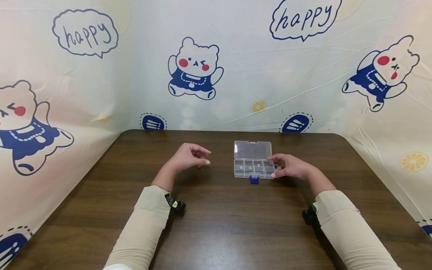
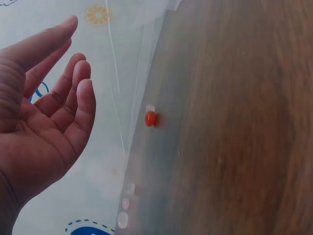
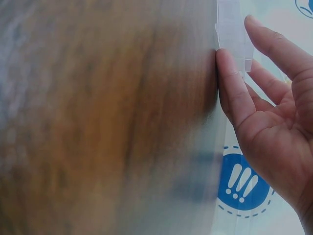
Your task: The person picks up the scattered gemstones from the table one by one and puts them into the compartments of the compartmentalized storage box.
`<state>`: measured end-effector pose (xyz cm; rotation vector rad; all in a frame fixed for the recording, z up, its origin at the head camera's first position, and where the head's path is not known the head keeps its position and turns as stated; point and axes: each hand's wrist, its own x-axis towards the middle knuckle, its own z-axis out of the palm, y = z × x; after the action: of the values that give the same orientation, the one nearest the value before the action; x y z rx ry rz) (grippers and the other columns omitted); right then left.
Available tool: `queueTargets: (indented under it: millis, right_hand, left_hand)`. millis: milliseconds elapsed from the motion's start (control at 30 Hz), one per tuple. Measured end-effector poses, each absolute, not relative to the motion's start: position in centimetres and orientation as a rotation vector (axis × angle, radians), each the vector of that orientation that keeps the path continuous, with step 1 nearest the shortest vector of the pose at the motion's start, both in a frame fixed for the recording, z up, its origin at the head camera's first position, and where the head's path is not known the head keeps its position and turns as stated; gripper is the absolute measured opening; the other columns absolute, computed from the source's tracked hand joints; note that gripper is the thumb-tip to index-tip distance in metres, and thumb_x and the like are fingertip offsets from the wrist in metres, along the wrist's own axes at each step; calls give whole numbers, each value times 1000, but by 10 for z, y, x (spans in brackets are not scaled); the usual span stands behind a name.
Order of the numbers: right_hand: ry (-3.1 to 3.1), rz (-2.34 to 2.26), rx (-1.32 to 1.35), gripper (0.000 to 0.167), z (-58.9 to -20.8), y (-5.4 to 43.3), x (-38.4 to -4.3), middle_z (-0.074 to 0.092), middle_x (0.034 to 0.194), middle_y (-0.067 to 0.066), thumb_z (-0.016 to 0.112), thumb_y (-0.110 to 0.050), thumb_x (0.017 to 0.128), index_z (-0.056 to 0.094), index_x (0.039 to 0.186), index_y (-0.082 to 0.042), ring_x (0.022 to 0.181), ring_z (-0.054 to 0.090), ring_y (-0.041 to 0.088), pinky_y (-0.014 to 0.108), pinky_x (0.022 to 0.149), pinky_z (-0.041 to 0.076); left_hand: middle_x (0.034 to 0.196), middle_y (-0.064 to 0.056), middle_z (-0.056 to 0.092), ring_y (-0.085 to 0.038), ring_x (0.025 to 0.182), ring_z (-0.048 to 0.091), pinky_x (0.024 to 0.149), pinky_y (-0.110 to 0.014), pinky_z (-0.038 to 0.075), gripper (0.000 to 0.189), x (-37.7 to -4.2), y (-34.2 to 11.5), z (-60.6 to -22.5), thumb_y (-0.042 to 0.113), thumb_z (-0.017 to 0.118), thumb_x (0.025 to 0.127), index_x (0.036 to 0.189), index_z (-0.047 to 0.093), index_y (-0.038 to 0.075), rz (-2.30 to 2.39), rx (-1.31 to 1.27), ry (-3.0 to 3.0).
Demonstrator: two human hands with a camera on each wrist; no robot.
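Observation:
A clear plastic compartment box (image 1: 246,173) lies on the table with its transparent lid (image 1: 253,150) raised at the back and a blue latch (image 1: 254,180) at the front. A few tiny pieces sit in its compartments, too small to identify. My right hand (image 1: 291,166) holds the box's right end, thumb at the front corner and a finger at the back one. To the left, my left hand (image 1: 187,156) hovers over the table with fingers loosely bent and nothing visible between them. Close by in the left wrist view is a small orange bead (image 2: 150,118) on the tabletop.
Several small whitish and pinkish pieces (image 2: 123,219) lie farther along in the left wrist view. The brown wooden table (image 1: 222,225) is bordered at the back and sides by a printed cloth (image 1: 236,86).

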<state>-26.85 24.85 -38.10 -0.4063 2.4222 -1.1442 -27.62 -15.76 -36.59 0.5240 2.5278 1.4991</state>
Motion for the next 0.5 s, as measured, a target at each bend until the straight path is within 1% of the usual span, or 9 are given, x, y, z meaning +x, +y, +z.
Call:
queueTargets:
  millis: [33, 167, 233, 300, 500]
  right_hand:
    - [2424, -1141, -406, 73, -381, 249, -269, 41, 139, 23, 80, -21, 82, 43, 143, -5, 100, 56, 28, 43, 97, 45]
    - [2431, -1133, -407, 73, -381, 249, -269, 42, 138, 23, 80, -22, 82, 43, 143, -5, 100, 57, 27, 43, 97, 45]
    - [2432, -1134, -410, 74, -382, 249, -269, 42, 138, 23, 80, -22, 82, 43, 143, -5, 99, 57, 27, 42, 96, 46]
    - [2432, -1134, -413, 74, -382, 249, -269, 43, 137, 22, 80, -22, 82, 43, 143, -5, 99, 57, 27, 41, 95, 46]
    - [2432, -1132, -411, 73, -382, 248, -269, 42, 138, 23, 80, -22, 82, 43, 143, -5, 99, 57, 27, 42, 96, 46]
  left_hand:
    - [93, -7, 70, -33, 82, 62, 80, -49, 54, 33, -277, -159, -366, 20, 84, 78, 108, 74, 11, 1494, 525, 2530]
    - [92, -8, 70, -32, 82, 63, 80, -41, 55, 36, -274, -164, -364, 18, 83, 79, 111, 73, 6, 1457, 521, 2543]
    - [92, -8, 70, -27, 82, 62, 79, -36, 55, 38, -275, -167, -365, 17, 83, 79, 113, 72, 4, 1430, 523, 2561]
    - [93, -6, 71, -26, 83, 63, 79, -35, 54, 40, -278, -172, -370, 17, 83, 79, 114, 71, 3, 1418, 521, 2575]
    - [93, -5, 71, -25, 83, 61, 78, -34, 54, 37, -278, -180, -370, 16, 83, 79, 112, 72, 3, 1362, 498, 2610]
